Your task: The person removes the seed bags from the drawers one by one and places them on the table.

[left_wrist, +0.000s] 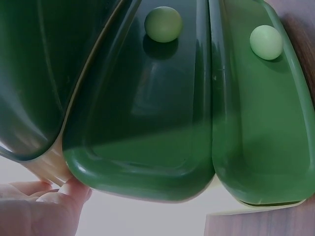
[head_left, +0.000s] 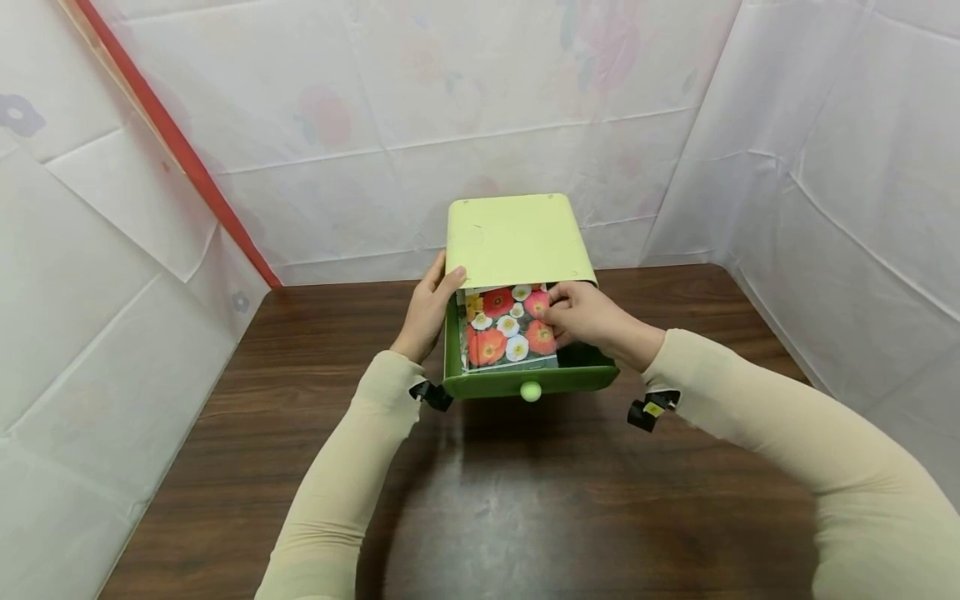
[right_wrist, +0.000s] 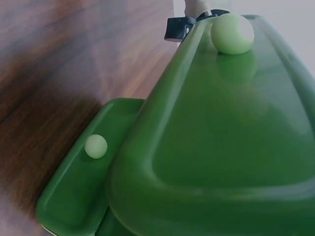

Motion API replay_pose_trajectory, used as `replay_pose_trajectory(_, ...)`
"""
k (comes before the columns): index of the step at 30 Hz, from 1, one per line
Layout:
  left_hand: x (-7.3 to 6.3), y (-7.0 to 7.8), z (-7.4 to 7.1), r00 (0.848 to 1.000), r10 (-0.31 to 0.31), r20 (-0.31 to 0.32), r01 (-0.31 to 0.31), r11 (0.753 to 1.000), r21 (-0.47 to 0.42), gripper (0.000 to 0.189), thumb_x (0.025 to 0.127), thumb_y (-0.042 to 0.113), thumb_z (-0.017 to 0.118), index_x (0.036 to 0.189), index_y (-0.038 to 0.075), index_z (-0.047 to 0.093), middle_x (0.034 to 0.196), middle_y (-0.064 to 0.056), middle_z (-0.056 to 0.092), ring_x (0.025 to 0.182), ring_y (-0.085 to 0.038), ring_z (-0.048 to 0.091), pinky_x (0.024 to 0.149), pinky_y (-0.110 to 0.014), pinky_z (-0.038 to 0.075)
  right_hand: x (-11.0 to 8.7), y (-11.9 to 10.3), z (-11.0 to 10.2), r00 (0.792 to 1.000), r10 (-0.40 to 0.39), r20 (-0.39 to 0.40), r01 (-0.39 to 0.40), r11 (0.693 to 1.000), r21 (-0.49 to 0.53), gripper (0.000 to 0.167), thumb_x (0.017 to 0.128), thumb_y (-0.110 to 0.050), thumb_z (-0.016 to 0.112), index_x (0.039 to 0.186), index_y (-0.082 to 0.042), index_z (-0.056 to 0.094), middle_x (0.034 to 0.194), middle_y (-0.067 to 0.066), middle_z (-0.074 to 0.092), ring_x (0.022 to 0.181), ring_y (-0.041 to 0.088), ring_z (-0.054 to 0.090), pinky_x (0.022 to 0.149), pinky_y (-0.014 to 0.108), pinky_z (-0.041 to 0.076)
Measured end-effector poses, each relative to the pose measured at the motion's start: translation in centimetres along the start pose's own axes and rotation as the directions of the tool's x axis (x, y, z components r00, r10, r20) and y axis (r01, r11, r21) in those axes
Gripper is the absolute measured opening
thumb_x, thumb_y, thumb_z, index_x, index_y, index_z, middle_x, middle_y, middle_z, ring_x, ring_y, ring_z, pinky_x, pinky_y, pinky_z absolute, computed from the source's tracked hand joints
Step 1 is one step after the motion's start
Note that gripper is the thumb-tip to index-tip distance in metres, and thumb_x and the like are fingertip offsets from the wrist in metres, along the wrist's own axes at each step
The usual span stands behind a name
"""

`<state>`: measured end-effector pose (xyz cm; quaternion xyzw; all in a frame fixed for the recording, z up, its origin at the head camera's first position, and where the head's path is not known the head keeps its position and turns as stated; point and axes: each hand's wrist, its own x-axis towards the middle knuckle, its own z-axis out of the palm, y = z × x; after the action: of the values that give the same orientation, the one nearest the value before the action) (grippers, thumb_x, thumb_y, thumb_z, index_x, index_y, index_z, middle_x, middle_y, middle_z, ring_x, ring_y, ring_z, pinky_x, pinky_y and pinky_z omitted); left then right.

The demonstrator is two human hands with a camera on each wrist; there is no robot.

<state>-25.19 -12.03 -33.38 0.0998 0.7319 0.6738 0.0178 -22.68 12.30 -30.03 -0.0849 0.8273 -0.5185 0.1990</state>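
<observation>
A small desktop drawer cabinet (head_left: 517, 237), pale yellow-green with green drawers, stands on the table. Its top drawer (head_left: 487, 385) is pulled out toward me. Inside that drawer lies a flat flower-printed item (head_left: 506, 325), like a booklet or packet, its far end under the cabinet top. My right hand (head_left: 592, 317) reaches over the drawer's right side and pinches the item's right edge. My left hand (head_left: 427, 312) grips the cabinet's left side, thumb at the top front edge; in the left wrist view its fingertips (left_wrist: 74, 189) are at the cabinet's edge.
Below the open drawer, the middle drawer (left_wrist: 142, 118) and the bottom drawer (left_wrist: 268, 113) are closed, each with a round knob. The dark wooden table (head_left: 315, 367) meets white sheeting (head_left: 420, 133) behind and at both sides. A red strip (head_left: 180, 142) runs down the left corner.
</observation>
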Motion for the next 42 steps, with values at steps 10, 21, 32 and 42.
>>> replay_pose_trajectory(10, 1.5, -2.6, -0.3, 1.000, -0.011, -0.020, 0.010, 1.000, -0.021, 0.070, 0.099, 0.046, 0.052, 0.157, 0.033, 0.016, 0.164, 0.010, 0.014, 0.149, -0.014, 0.021, 0.120, -0.042, 0.027, 0.0, 0.3, 0.2, 0.999, 0.027, -0.042, -0.023, 0.996, 0.087, 0.026, 0.103, -0.013, 0.049, 0.121, 0.005, 0.047, 0.093, 0.008, 0.065, 0.078, 0.013, 0.062, 0.074, 0.031, 0.059)
replay_pose_trajectory(21, 1.5, -2.8, -0.4, 1.000, 0.007, -0.021, -0.007, 1.000, -0.030, 0.070, 0.098, 0.050, 0.053, 0.157, 0.034, 0.018, 0.164, 0.009, 0.018, 0.146, -0.017, 0.029, 0.117, -0.044, 0.031, -1.1, 0.0, -0.7, 0.988, 0.149, 0.038, -0.154, 0.962, 0.225, 0.038, 0.103, -0.018, 0.051, 0.134, 0.003, 0.050, 0.119, 0.014, 0.062, 0.087, 0.010, 0.067, 0.075, 0.024, 0.057)
replay_pose_trajectory(32, 1.6, -2.7, -0.5, 1.000, -0.003, -0.005, 0.003, 0.999, -0.047, 0.069, 0.100, 0.043, 0.051, 0.158, 0.032, 0.015, 0.164, 0.009, 0.015, 0.148, -0.015, 0.026, 0.117, -0.042, 0.031, -4.3, -0.3, -1.9, 0.981, 0.129, 0.147, -0.155, 0.972, 0.178, 0.041, 0.101, -0.018, 0.055, 0.134, 0.005, 0.047, 0.113, 0.011, 0.067, 0.086, 0.013, 0.071, 0.077, 0.030, 0.060)
replay_pose_trajectory(42, 1.4, -2.6, -0.4, 1.000, 0.027, -0.009, -0.028, 0.997, -0.067, 0.069, 0.099, 0.045, 0.053, 0.157, 0.032, 0.018, 0.164, 0.009, 0.018, 0.146, -0.013, 0.030, 0.117, -0.039, 0.032, -6.5, -1.0, -3.4, 0.986, 0.050, 0.161, -0.074, 0.987, 0.142, 0.041, 0.097, -0.019, 0.062, 0.126, 0.007, 0.051, 0.099, 0.004, 0.073, 0.084, 0.013, 0.070, 0.077, 0.030, 0.060)
